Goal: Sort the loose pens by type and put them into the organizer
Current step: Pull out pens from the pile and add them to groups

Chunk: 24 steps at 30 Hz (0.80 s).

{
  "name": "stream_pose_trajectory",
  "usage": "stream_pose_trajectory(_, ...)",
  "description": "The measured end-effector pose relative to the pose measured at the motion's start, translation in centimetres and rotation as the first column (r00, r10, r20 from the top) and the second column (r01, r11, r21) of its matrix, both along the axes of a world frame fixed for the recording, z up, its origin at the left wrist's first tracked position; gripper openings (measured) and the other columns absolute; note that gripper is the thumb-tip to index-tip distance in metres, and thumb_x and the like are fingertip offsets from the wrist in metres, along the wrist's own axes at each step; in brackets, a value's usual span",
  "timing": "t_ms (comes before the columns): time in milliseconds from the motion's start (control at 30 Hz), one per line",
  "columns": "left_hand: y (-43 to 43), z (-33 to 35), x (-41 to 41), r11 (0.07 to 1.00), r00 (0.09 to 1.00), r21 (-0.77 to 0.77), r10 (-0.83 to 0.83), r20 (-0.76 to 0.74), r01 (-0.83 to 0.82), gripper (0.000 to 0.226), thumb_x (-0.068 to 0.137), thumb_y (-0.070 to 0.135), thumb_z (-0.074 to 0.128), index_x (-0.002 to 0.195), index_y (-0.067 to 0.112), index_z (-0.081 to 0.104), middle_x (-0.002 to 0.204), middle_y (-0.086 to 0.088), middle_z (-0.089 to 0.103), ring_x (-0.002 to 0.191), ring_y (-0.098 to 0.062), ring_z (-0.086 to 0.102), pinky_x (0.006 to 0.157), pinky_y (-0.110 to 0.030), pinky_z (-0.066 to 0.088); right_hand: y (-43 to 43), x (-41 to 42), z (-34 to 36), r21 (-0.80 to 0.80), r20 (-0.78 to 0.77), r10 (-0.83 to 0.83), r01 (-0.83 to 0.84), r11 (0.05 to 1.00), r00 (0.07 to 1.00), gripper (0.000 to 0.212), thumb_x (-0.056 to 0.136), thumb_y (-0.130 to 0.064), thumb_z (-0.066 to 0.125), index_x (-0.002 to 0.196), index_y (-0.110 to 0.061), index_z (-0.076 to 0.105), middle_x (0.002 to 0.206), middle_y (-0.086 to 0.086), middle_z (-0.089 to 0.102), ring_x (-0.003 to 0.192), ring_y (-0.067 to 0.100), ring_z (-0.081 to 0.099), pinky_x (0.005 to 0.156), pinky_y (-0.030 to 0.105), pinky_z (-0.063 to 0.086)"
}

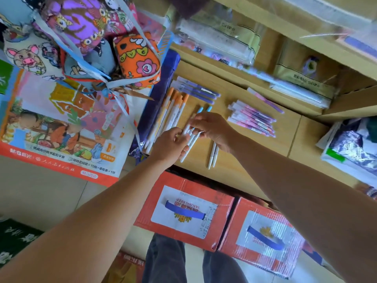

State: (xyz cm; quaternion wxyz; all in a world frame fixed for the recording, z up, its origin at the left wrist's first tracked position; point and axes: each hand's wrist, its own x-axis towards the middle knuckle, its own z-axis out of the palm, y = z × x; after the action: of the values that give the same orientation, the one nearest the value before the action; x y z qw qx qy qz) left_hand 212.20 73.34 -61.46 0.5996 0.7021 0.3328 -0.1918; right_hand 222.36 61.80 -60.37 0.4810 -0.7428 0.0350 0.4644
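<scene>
On the wooden shelf (pixel 240 160) lie groups of pens. White pens with orange caps (pixel 173 111) sit at the left, purple pens (pixel 199 90) behind them, and a pile of pink and purple pens (pixel 253 119) at the right. White pens with blue caps (pixel 195 129) lie in the middle. My left hand (pixel 169 146) and my right hand (pixel 212 127) both pinch these blue-capped pens with curled fingers. Two more white pens (pixel 213 156) lie just under my right wrist.
Patterned fabric bags (pixel 85 37) and a printed poster (pixel 61 127) hang at the left. Packaged stationery (pixel 220 39) fills the upper shelf. Two red beer cartons (pixel 183 209) stand below the shelf edge. Plastic-wrapped items (pixel 355 144) lie at the right.
</scene>
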Motion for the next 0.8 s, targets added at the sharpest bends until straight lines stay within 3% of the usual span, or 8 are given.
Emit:
stream_pose_trajectory(67,-1.2,0.0,0.7,0.975,0.991,0.182,-0.131,-0.006,0.130,0.024,0.089,0.026,0.060,0.106,0.010,0.060,0.088,-0.004,0.063,0.081,-0.024,0.063,0.077,-0.034,0.049,-1.9,0.9,0.2,-0.022,0.033,-0.125,0.125,0.992,0.992,0.018,0.091,-0.009,0.060,0.074,-0.015,0.058,0.067,0.002,0.061,0.054,0.007,0.056,0.051,0.017,0.042)
stream_pose_trajectory(133,-2.3,0.2,1.3,0.937,0.979,0.291,-0.203,0.005,0.192,0.025,0.088,0.019,0.060,0.112,0.013,0.060,0.097,-0.001,0.062,0.091,-0.020,0.061,0.079,-0.030,0.045,-4.7,1.9,0.5,-0.095,0.100,-0.178,0.187,0.978,0.979,0.020,0.091,-0.007,0.058,0.073,-0.014,0.056,0.064,0.004,0.058,0.047,0.005,0.053,0.047,0.015,0.042)
stream_pose_trajectory(267,-4.9,-0.1,2.0,0.822,0.896,0.405,-0.444,0.015,0.401,0.023,0.090,0.014,0.057,0.112,0.017,0.062,0.108,-0.001,0.063,0.090,-0.014,0.060,0.079,-0.026,0.044,-11.0,2.1,0.1,-0.256,0.193,-0.187,0.233,0.938,0.963,0.014,0.088,-0.007,0.060,0.077,-0.014,0.057,0.062,0.003,0.059,0.042,0.005,0.053,0.045,0.016,0.043)
stream_pose_trajectory(433,-7.9,-1.7,1.9,0.671,0.768,0.429,-0.633,-0.094,0.605,0.036,0.091,0.017,0.055,0.126,0.026,0.053,0.117,-0.010,0.046,0.093,-0.025,0.057,0.082,-0.036,0.049,-14.7,-0.1,-2.8,-0.319,0.190,-0.232,0.284,0.904,0.954,0.006,0.087,-0.006,0.063,0.085,-0.009,0.059,0.063,0.008,0.062,0.044,0.007,0.059,0.046,0.018,0.046)
stream_pose_trajectory(567,-8.5,-3.1,1.3,0.571,0.713,0.523,-0.693,-0.105,0.633,0.051,0.090,0.017,0.057,0.138,0.026,0.045,0.134,-0.014,0.033,0.120,-0.028,0.044,0.095,-0.038,0.045,-13.3,-0.8,-5.7,-0.309,0.235,-0.256,0.322,0.895,0.938,0.022,0.082,-0.006,0.065,0.071,-0.021,0.055,0.063,0.005,0.065,0.054,0.021,0.064,0.060,0.035,0.051)
stream_pose_trajectory(633,-8.4,-3.5,1.0,0.507,0.677,0.583,-0.729,-0.104,0.635,0.054,0.089,0.017,0.058,0.139,0.028,0.044,0.137,-0.014,0.030,0.125,-0.027,0.041,0.093,-0.037,0.048,-12.7,-1.0,-6.4,-0.384,0.329,-0.185,0.310,0.870,0.926,0.021,0.079,-0.011,0.067,0.070,-0.025,0.054,0.075,0.003,0.070,0.064,0.022,0.067,0.064,0.033,0.052)
stream_pose_trajectory(700,-8.5,-3.7,0.8,0.445,0.638,0.612,-0.759,-0.129,0.653,0.055,0.089,0.018,0.059,0.140,0.030,0.043,0.136,-0.012,0.030,0.124,-0.026,0.040,0.087,-0.035,0.051,-12.9,-1.3,-6.5,-0.472,0.387,-0.110,0.299,0.829,0.916,0.013,0.077,-0.014,0.067,0.079,-0.023,0.058,0.085,0.003,0.071,0.076,0.021,0.067,0.065,0.029,0.051)
stream_pose_trajectory(800,-8.6,-3.7,0.9,0.434,0.639,0.635,-0.759,-0.124,0.639,0.052,0.087,0.016,0.059,0.136,0.028,0.045,0.134,-0.010,0.031,0.124,-0.025,0.040,0.081,-0.033,0.052,-13.6,-2.2,-6.2,-0.504,0.425,-0.085,0.313,0.805,0.901,0.018,0.080,-0.019,0.068,0.095,-0.016,0.059,0.091,0.002,0.069,0.081,0.023,0.063,0.061,0.027,0.044)
